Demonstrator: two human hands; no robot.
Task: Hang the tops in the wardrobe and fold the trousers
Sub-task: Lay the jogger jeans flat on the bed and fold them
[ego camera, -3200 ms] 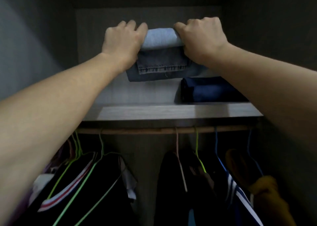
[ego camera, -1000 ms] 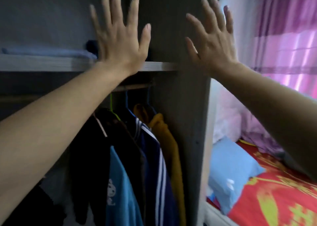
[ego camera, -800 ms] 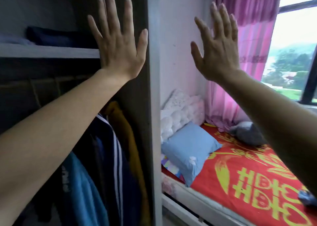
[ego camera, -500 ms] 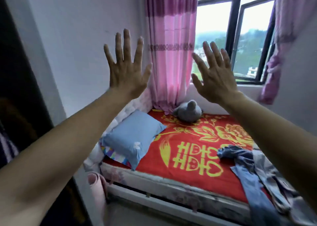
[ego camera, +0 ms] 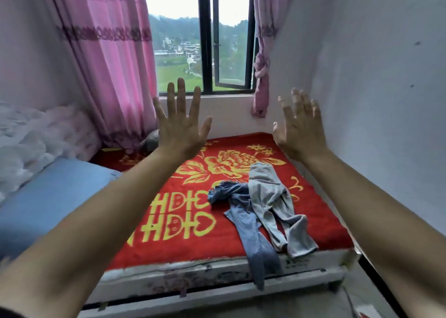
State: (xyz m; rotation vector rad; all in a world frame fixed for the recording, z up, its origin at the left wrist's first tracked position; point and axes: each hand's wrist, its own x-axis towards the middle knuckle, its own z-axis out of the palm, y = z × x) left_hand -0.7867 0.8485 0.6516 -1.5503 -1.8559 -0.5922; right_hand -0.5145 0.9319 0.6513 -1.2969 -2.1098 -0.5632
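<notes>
Ahead, left hand [ego camera: 179,129] and right hand [ego camera: 299,134] hover empty, fingers spread, above the red gold-flowered bed [ego camera: 169,240], where crumpled blue cloth trousers [ego camera: 243,223] overlap grey cloth trousers [ego camera: 270,197] near its edge — probably soft, light and floppy, best gripped at the waistband.

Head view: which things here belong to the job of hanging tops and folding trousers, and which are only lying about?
For the job:
grey trousers, unfolded on the red blanket
blue garment, crumpled beside them, one end hanging over the blanket's front edge
left hand and right hand, both open and empty

Only lying about:
red blanket
blue pillow
white quilt
pink curtain
</notes>
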